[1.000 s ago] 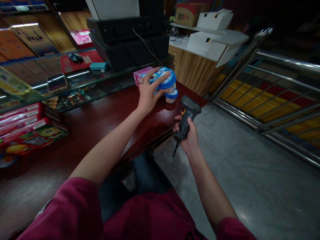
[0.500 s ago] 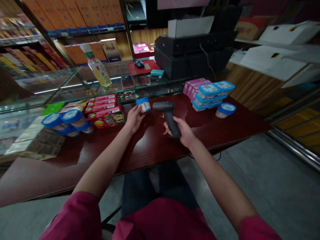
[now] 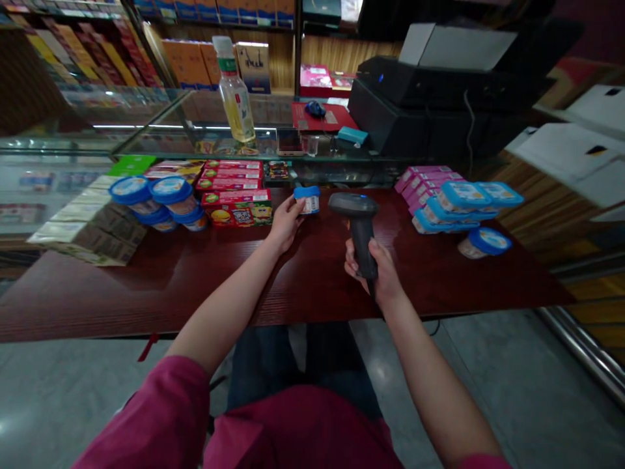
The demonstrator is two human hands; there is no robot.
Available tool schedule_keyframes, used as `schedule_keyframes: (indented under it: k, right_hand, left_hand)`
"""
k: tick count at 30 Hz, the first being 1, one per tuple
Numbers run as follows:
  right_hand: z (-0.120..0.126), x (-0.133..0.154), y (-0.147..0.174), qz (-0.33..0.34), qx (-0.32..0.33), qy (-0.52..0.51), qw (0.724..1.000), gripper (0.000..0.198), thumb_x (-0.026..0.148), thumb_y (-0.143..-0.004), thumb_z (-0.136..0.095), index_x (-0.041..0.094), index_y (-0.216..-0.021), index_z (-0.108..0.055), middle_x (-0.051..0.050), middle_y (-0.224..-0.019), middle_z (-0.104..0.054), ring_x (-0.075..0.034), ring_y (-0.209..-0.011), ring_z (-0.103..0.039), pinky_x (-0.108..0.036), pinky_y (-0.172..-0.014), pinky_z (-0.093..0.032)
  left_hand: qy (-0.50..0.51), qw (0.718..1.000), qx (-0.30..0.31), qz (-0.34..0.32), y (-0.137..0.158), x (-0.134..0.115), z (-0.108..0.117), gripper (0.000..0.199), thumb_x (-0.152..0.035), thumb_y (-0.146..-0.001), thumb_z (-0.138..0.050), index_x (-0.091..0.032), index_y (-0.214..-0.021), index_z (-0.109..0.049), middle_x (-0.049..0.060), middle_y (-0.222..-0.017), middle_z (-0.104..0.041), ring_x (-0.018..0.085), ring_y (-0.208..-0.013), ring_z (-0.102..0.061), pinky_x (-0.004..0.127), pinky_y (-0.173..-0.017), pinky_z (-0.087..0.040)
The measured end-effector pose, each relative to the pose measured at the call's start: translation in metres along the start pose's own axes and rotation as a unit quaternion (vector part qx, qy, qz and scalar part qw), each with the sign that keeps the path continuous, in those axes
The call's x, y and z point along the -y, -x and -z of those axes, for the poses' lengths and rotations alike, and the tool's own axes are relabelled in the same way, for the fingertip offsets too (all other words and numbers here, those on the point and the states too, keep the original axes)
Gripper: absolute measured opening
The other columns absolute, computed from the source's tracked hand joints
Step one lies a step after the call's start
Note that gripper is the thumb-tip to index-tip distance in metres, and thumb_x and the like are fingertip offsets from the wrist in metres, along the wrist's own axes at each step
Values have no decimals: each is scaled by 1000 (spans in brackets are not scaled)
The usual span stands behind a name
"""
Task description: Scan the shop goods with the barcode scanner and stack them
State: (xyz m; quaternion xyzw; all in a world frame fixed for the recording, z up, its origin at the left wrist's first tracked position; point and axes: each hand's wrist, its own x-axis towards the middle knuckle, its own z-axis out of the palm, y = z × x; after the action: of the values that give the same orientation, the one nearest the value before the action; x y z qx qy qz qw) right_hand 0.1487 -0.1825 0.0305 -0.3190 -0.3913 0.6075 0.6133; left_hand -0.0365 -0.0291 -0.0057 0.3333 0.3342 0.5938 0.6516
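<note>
My left hand (image 3: 287, 225) is closed around a small tub with a blue lid (image 3: 307, 200), its pale label with a barcode turned towards me. In my right hand (image 3: 378, 270) is a dark grey barcode scanner (image 3: 360, 225), gripped by its handle, its head pointing left at the tub from a short distance. Left of my left hand stand red snack boxes (image 3: 237, 207) and stacked round blue-lidded tubs (image 3: 170, 195). To the right of the scanner are stacked rectangular blue-lidded tubs (image 3: 456, 202), and a single round blue-lidded tub (image 3: 483, 242) sits in front of them.
Pink boxes (image 3: 424, 185) stand beside the rectangular tubs. Pale cartons (image 3: 92, 221) line the left of the brown table (image 3: 205, 280). On the glass counter behind are a bottle (image 3: 236, 101), a mouse (image 3: 315, 109) and black register equipment (image 3: 415, 117). A cable hangs below the table edge.
The whole view has shifted, so the table's things appear farther right. My left hand still holds the tub and my right hand the scanner; the scanner is now more upright.
</note>
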Motion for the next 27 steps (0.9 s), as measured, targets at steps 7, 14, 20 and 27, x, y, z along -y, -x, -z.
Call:
schedule_keyframes:
  k: [7, 14, 20, 27]
  right_hand:
    - [-3, 0, 3, -18, 13, 7, 1000, 45, 61, -84, -84, 23, -103, -70, 1, -81, -61, -9, -52, -43, -23, -40, -39]
    - [-1, -4, 2, -2, -6, 22, 1000, 49, 66, -80, -85, 23, -99, -70, 0, -82, -64, -10, -52, -44, -25, -41, -41]
    - [-1, -1, 4, 7, -19, 24, 1000, 48, 61, -75, -90, 25, -100, -68, 0, -80, -63, -10, -54, -44, -26, -45, -42]
    - [9, 1, 1, -10, -52, 23, 998, 39, 50, -77, -90, 23, -96, -70, -3, -83, -63, -12, -57, -45, -29, -50, -42]
  left_hand:
    - [-5, 1000, 2, 1, 0, -2, -3, 13, -23, -96, -80, -20, -108, -75, 7, -115, -81, 20, -118, -74, 35, -110, -57]
    - [-3, 1000, -9, 12, 3, -4, -4, 32, -19, -97, -77, -27, -128, -73, 5, -123, -79, 22, -121, -74, 38, -110, -58]
    - [47, 998, 26, 44, 13, -15, -6, 50, -23, -97, -76, -38, -143, -63, 3, -138, -74, 26, -131, -71, 46, -112, -58]
    - [80, 993, 68, 57, 47, -54, -10, 43, -15, -93, -74, -27, -134, -67, 7, -128, -74, 26, -125, -72, 50, -117, -56]
